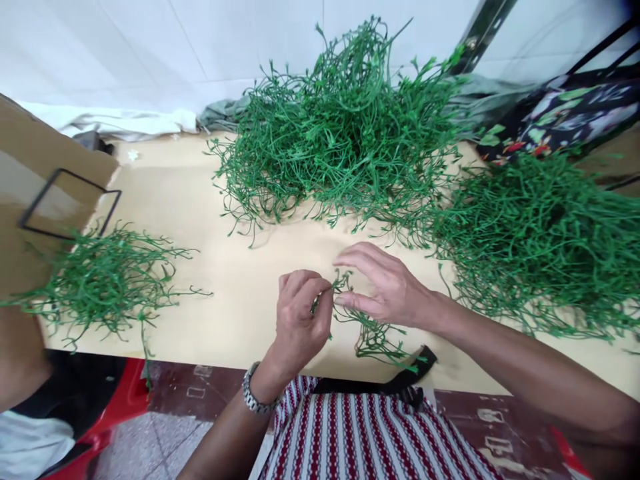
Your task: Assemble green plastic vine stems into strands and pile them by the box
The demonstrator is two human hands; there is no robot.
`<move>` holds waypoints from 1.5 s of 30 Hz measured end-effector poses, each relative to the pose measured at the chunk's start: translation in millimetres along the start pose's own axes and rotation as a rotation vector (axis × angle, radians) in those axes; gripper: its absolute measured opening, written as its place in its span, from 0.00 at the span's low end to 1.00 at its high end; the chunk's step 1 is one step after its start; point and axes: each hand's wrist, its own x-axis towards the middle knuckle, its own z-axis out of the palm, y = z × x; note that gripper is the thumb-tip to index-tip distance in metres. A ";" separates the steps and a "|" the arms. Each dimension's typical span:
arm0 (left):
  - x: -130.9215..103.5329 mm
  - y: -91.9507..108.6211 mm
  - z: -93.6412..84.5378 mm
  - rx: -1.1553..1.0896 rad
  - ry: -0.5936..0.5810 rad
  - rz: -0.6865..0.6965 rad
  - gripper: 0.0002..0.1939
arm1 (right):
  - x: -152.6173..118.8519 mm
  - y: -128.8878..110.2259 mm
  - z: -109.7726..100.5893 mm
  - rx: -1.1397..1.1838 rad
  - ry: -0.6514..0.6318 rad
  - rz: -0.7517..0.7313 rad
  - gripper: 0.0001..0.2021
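My left hand [304,310], with a metal watch on its wrist, is closed in a pinch on a thin green artificial plant stem [340,283] with small forked tips. My right hand [387,287] is just to its right, thumb and fingers apart around those tips. Whether its fingers touch them I cannot tell. Below the right hand, near the front edge of the table [240,280], lies a small bunch of similar green stems [377,339].
A tall heap of green stems [345,133] stands against the back wall, and another heap [550,247] is at the right. A smaller pile [110,283] lies left, beside a cardboard box [30,147] and black wire frame [63,233]. Another person's arm [20,353] shows at far left.
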 end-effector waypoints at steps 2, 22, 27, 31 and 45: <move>2.0 1.9 -1.4 -0.013 -0.039 0.040 0.06 | 1.3 0.6 -0.8 0.076 -0.016 -0.041 0.21; 6.7 1.4 4.6 -0.728 -0.309 -0.533 0.04 | -18.7 8.7 7.6 0.667 -0.227 0.340 0.14; 9.1 1.3 6.0 -0.713 -0.337 -0.611 0.04 | -19.8 11.6 6.6 0.376 -0.154 0.067 0.15; 9.3 4.8 6.3 -0.506 -0.294 -0.478 0.06 | -20.7 12.4 11.2 0.502 -0.138 0.162 0.17; 14.0 7.3 9.6 -0.695 -0.385 -0.575 0.04 | -19.2 8.9 7.7 0.601 -0.127 0.376 0.20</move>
